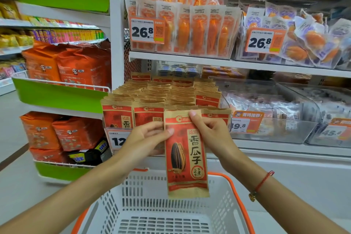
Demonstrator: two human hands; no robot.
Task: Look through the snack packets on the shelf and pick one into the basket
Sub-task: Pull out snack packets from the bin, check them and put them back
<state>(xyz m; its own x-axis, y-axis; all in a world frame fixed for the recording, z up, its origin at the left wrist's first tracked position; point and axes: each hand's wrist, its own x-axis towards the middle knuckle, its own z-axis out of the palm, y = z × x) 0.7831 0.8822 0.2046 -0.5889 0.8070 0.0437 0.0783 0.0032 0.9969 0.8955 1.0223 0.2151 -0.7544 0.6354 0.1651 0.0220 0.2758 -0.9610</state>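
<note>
At centre frame, my left hand (150, 135) and right hand (210, 131) pinch the top of a red seed packet (185, 157), hanging above the white basket (218, 213) at bottom; lowering it straight before letting go should land it flat.

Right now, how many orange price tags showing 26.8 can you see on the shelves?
2. One orange 26.8 price tag fronts the upright orange packets, upper middle; the other fronts the purple-and-orange packets, upper right. Others may be hidden.

Bare forearms, sleeveless; thin red string bracelet (263, 182) with small gold charm.
</note>
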